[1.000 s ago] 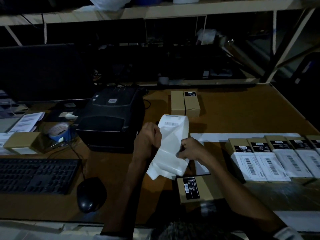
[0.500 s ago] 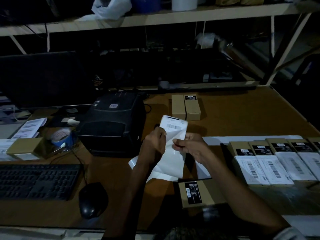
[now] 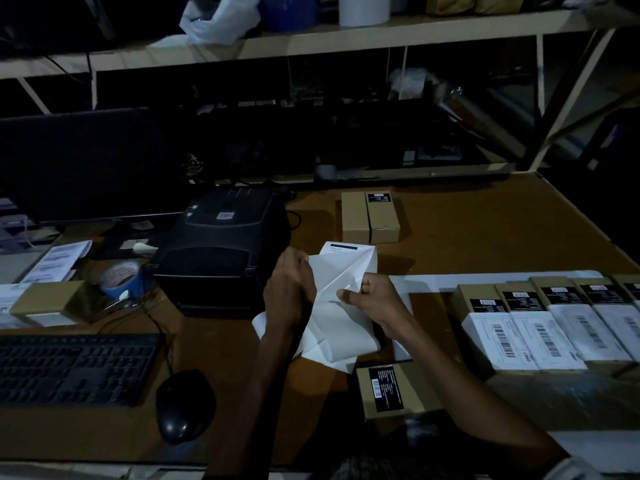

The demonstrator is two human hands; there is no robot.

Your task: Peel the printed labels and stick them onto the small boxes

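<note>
Bare forearms [image 3: 460, 372], no visible sleeves

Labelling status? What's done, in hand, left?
Done: the row of boxes at right carries white barcode labels. In hand: left hand and right hand pinch the label strip, peeling. Left: near box and two far boxes show no white label.

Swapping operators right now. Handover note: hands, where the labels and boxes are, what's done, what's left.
Left hand and right hand both grip the label strip above the desk, mid-peel; no label is free yet.
Row of boxes at the right: each visible one carries a white label.
One box just below the hands shows only its black sticker, likely next.
Two boxes behind the strip, right of the printer, show no white label.
Left: finish the peel, stick it on, then do the rest.
</note>
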